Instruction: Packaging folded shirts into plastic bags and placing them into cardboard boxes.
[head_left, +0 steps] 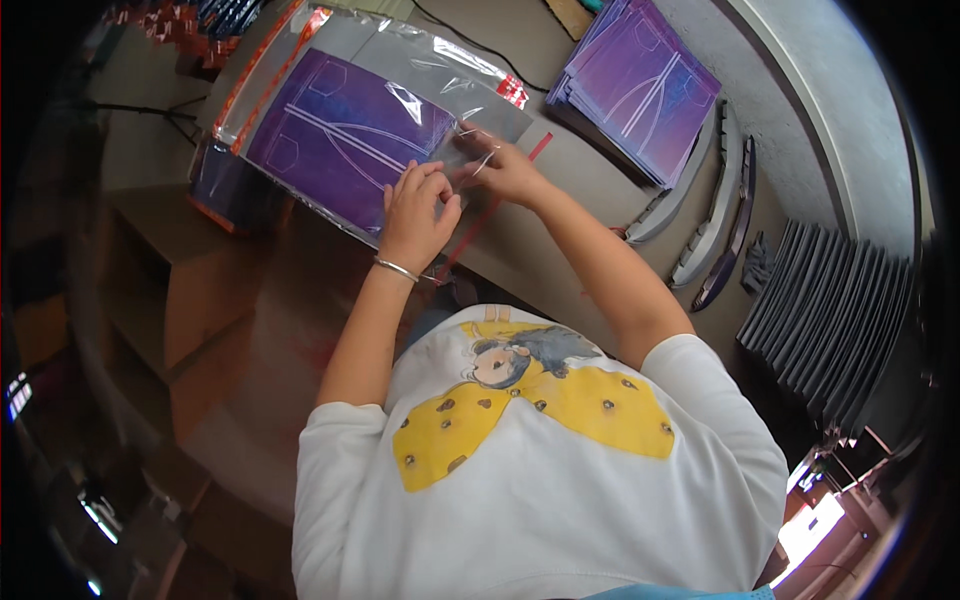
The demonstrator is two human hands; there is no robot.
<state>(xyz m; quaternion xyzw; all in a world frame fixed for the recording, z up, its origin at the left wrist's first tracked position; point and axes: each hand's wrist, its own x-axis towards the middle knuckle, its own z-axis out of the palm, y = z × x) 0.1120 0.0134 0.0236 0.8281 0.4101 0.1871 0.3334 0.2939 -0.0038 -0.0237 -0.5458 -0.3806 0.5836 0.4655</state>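
A purple printed card sheet (350, 135) with white curved lines lies in a clear plastic bag (425, 60) on a stack at the far left of the table. My left hand (420, 208), with a silver bangle at the wrist, rests on the sheet's right end. Its fingers are bent and the thumb stands apart. Just right of it, my right hand (505, 172) has its fingers at the bag's right end, closed on the shiny film. Glare and film partly hide those fingertips. A red strip (490, 212) runs beside the hands.
A pile of similar purple sheets (640, 85) stands at the back right. Beside it lie curved grey strips (705, 220) and a dark curved strip (740, 220). A row of dark grey folded pieces (825, 310) stands farther right. Cardboard boxes (205, 300) are at the lower left.
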